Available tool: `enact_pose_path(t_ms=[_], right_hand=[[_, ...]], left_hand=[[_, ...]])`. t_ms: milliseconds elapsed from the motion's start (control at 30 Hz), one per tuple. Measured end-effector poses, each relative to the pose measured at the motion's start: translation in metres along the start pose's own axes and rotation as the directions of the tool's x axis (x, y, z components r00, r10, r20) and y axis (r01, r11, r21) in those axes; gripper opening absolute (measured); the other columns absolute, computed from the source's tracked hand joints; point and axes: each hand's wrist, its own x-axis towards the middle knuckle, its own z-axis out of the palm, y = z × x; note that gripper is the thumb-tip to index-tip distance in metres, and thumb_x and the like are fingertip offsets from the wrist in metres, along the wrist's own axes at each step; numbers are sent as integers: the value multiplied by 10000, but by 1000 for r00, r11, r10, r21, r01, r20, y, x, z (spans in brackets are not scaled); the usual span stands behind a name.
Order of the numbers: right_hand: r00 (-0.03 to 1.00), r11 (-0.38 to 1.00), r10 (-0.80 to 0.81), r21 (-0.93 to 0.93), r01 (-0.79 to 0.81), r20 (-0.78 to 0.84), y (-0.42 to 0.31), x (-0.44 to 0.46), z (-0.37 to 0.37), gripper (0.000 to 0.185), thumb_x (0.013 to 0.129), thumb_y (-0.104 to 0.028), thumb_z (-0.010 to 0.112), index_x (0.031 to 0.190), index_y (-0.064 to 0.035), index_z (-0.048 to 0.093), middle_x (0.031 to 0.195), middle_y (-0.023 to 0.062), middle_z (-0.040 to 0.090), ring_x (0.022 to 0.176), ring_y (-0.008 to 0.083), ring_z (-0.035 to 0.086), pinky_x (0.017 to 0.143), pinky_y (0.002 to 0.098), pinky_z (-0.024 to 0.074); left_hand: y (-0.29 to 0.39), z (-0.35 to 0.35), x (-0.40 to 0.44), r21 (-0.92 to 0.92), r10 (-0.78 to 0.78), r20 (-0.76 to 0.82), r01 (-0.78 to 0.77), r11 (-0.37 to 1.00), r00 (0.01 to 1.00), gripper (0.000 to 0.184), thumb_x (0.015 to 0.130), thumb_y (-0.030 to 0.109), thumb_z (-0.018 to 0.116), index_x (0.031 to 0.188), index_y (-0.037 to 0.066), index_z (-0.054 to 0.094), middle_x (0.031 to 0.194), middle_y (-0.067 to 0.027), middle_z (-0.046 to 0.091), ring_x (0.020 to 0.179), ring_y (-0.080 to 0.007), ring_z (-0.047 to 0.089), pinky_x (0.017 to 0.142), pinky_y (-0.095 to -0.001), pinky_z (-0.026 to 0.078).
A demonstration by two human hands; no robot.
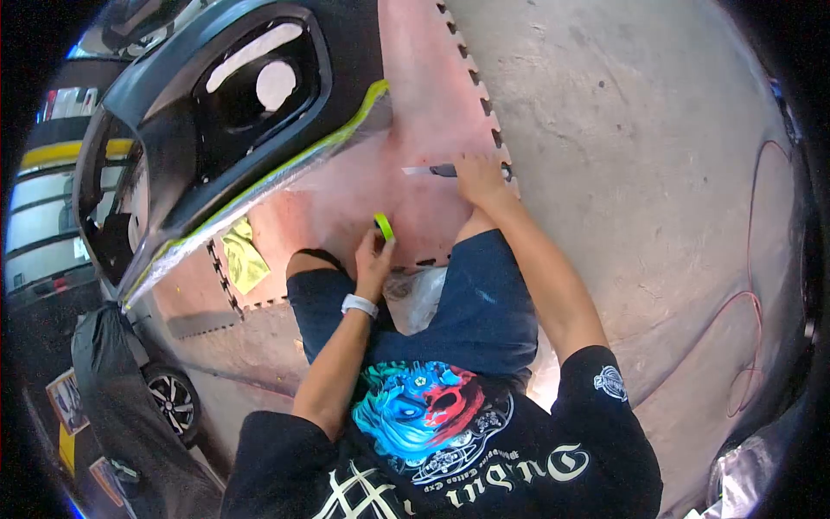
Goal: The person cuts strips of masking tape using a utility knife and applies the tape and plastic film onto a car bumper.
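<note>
Tape roll [386, 227], bright yellow-green, sits in the left hand [373, 257], over the pink mat [424, 95] and in front of the person's knees; left fingers are bent closed on the roll's near side, so it is held, with its coloured rim facing away from the palm; white wristband [360, 304] on that wrist.

Right hand [481, 179] is near the mat's toothed edge, just beyond the right knee; its fingers curl down over a dark-handled cutter [443, 170]; pale blade end points left, other end of the tool shows past the hand; the fingers hide the handle's middle, so cannot tell if it is gripped or only covered.

Black bumper [194, 195] stands ahead and to the left, with a large framed opening through it; a yellow-green tape strip [370, 98] runs along its lower edge; clear film [169, 257] hangs below that strip.

Yellow cloth [245, 259] lies crumpled on the floor side of the bumper, left of the knees; clear plastic [425, 298] is bunched between the thighs, partly hidden by the left arm.

Further out: bare concrete floor [605, 130] on the right, with a thin red hose [759, 307] looping across it; spoked wheel [170, 402] at lower left, beside a dark cover [112, 381].
</note>
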Motion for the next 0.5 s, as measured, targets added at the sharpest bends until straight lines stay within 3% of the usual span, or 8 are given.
enact_pose_path(t_ms=[67,100,167,200,267,300,367,500], right_hand=[[1000,983,0,182,1,-7,-10,-7,-28,221,835,-136,639,1030,-47,691,1032,174,696,975,362,678,864,486,526],[1000,984,-20,180,20,0,-16,-12,-42,221,835,-136,639,1030,-47,691,1032,174,696,975,362,678,864,486,526],[991,857,134,502,-113,-4,-28,-26,-68,239,845,-147,707,1056,-34,698,948,84,700,859,233,682,772,399,527],[993,866,121,490,-100,-11,-33,-30,-72,239,845,-147,707,1056,-34,698,948,84,700,859,233,682,772,399,527],[984,448,165,884,-135,66,-43,-39,-81,275,899,-147,750,1147,-37,706,919,-24,645,822,99,603,731,296,487],[986,466,155,876,-122,54,-52,-45,-97,275,899,-147,750,1147,-37,706,919,-24,645,822,99,603,731,296,487],[987,145,84,978,-149,138,-80,-59,-139,303,929,-159,767,1204,-49,706,950,-71,585,833,37,516,728,213,437],[999,177,32,983,-38,33,-126,-71,-172,311,896,-184,791,1177,-71,723,857,-49,585,780,73,543,705,257,481]], left_hand=[[59,-13,-3,-265,-12,36,21,964,999,142,966,81,686,1077,4,641,977,-23,672,925,-108,614,843,-283,504],[64,-18,-1,-354,13,78,16,935,997,157,991,76,660,1132,14,631,1039,-31,684,976,-112,628,895,-283,505],[94,-27,-8,-418,51,75,-15,908,996,164,990,74,664,1139,13,631,1050,-34,689,989,-108,632,913,-282,506],[107,-31,-11,-475,101,87,-48,879,991,172,990,72,667,1147,12,630,1061,-37,694,1003,-103,635,931,-280,506],[119,-35,-21,-516,139,81,-78,853,987,182,990,59,666,1163,15,628,1089,-39,700,1022,-104,642,951,-283,509],[126,-38,-27,-537,183,90,-107,837,979,184,987,45,664,1165,14,627,1083,-42,702,1025,-104,642,952,-280,505],[142,-47,-42,-567,237,74,-154,809,969,187,984,31,663,1167,12,626,1078,-44,704,1029,-104,642,953,-278,502],[153,-69,-66,-432,272,100,-204,878,957,181,981,-1,653,1158,0,615,1041,-33,702,983,-89,638,888,-261,518]])
